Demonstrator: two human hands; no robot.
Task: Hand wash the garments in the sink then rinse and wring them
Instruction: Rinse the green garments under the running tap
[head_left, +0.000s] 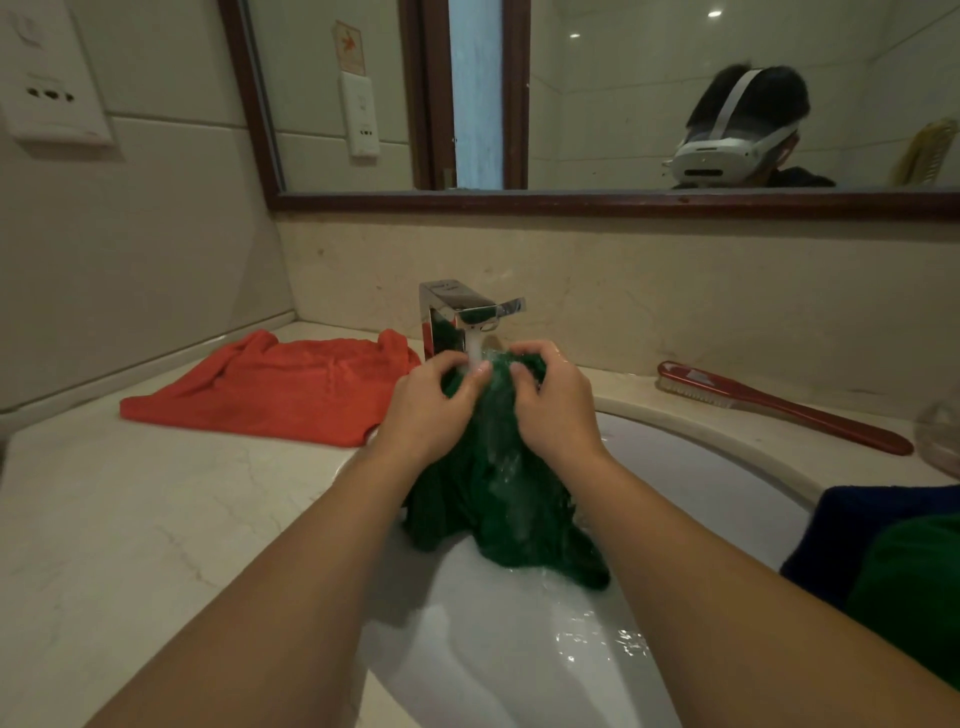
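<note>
Beneath both hands, a white oval ceramic sink (701, 467). Bunched between them and trailing into it, a soaked dark green knit garment (493, 499). Gripped at its top by the left hand (426, 410) and right hand (558, 410), fingers curled into cloth, just under the chrome faucet (452, 312) stream. Knead and turn the folds to flush inner layers.

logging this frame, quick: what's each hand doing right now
Left hand: closed, gripping the top of the green garment under the running tap.
Right hand: closed, gripping the same green garment beside the left.
</note>
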